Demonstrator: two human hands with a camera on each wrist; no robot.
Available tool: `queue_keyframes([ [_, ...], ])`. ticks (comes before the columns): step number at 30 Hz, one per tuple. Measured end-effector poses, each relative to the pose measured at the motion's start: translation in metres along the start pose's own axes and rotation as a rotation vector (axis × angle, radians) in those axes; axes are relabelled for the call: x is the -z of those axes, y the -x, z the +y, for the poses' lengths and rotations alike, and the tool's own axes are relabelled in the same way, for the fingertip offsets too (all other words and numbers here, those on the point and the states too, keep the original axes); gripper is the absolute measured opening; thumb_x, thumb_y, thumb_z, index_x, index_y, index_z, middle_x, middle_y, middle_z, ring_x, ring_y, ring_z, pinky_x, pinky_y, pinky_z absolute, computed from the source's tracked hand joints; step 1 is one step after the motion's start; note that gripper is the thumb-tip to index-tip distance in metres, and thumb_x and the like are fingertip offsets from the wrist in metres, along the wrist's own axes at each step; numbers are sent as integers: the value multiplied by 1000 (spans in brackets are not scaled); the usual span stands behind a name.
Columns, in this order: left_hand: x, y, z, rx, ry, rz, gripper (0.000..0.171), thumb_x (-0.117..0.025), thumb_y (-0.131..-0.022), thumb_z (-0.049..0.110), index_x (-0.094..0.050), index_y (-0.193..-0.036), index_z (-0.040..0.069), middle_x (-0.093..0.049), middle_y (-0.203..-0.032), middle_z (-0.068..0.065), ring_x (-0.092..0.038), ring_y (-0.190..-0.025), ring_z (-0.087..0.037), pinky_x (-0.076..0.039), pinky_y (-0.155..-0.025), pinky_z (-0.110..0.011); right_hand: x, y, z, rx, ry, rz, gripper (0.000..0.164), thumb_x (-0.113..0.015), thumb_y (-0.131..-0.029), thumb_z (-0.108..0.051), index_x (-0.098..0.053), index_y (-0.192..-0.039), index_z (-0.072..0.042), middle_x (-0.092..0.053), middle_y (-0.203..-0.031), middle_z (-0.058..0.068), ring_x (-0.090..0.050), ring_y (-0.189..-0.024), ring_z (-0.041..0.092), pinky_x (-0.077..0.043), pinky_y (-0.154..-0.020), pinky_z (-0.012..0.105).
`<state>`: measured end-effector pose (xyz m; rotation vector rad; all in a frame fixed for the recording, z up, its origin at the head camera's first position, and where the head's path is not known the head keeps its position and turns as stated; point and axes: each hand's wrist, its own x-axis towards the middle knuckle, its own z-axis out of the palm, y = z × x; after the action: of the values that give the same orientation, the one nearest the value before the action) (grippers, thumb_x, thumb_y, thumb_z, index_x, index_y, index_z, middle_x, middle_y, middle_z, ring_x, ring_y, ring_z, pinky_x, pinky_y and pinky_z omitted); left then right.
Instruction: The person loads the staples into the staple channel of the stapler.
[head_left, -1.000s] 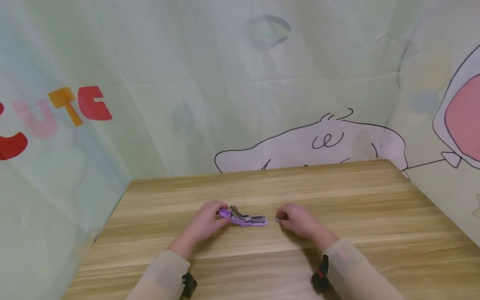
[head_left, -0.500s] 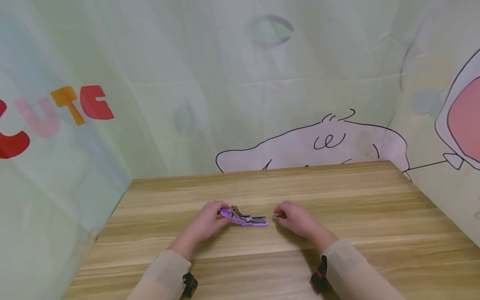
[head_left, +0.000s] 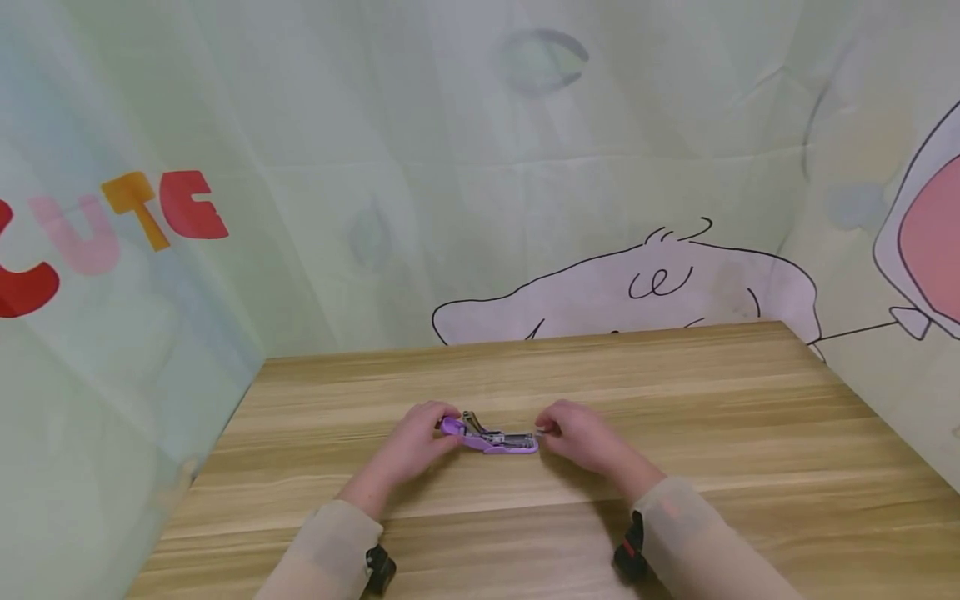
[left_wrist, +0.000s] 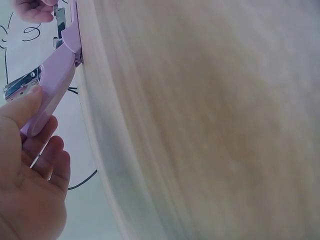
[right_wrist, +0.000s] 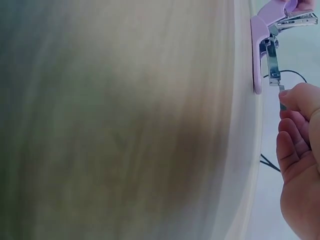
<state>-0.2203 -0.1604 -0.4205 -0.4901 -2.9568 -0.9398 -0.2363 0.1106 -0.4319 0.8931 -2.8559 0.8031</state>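
Note:
A purple stapler (head_left: 510, 450) is swung wide open on the table, its metal staple channel (right_wrist: 272, 62) exposed on the base. My left hand (head_left: 417, 439) grips the raised upper arm, thumb on one side and fingers on the other, as the left wrist view shows. Between thumb and fingertips, my right hand (head_left: 585, 437) pinches a small grey metal strip of staples (right_wrist: 282, 95). The strip's free end is right at the front end of the channel; the rest of it is hidden by the fingers.
The wood-grain table (head_left: 480, 533) reaches back to a printed curtain (head_left: 337, 208) along its far and left edges. A dark wrist camera (head_left: 380, 570) sits on the left sleeve, another camera (head_left: 632, 558) on the right.
My right hand has moved left with the staple strip, from a gap away up to the stapler's front end. The left hand and stapler have stayed in place.

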Motion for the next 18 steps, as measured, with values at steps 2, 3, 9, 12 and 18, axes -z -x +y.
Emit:
queue_keyframes([
  [2, 0, 0, 0, -3, 4, 2, 33, -70, -85, 18, -61, -114, 7, -60, -110, -5, -52, -104, -23, -44, -93, -41, -1, -1, -2, 6, -3, -8, 16, -67, -80, -7, -66, -96, -6, -61, -89, -1, -58, -83, 14, -51, -76, 32],
  [3, 0, 0, 1, -7, 4, 4, 33, -70, -85, 18, -61, -114, 7, -60, -109, -5, -52, -104, -23, -44, -93, -41, -1, -2, -2, 4, -5, -13, 17, -67, -80, -8, -66, -97, -6, -61, -89, -1, -58, -83, 14, -51, -76, 32],
  [9, -1, 1, 1, -27, 2, 15, 32, -70, -84, 18, -61, -112, 6, -61, -108, -5, -52, -103, -23, -44, -93, -41, -3, -7, -9, 11, 0, -41, 17, -68, -83, -10, -66, -99, -6, -61, -92, 0, -58, -86, 14, -51, -79, 32],
  [12, -1, 1, 1, -24, 1, 16, 32, -70, -84, 18, -61, -112, 6, -60, -108, -5, -52, -104, -23, -44, -93, -41, -4, -9, -12, 26, 6, -44, 17, -67, -83, -10, -66, -100, -6, -61, -93, 0, -58, -86, 14, -51, -79, 32],
  [18, 0, 2, 2, -21, -2, 18, 32, -70, -84, 18, -61, -112, 6, -61, -109, -5, -52, -104, -23, -43, -93, -41, -6, -12, -16, 44, 11, -44, 18, -67, -83, -8, -66, -100, -6, -61, -92, -1, -58, -85, 13, -51, -77, 30],
])
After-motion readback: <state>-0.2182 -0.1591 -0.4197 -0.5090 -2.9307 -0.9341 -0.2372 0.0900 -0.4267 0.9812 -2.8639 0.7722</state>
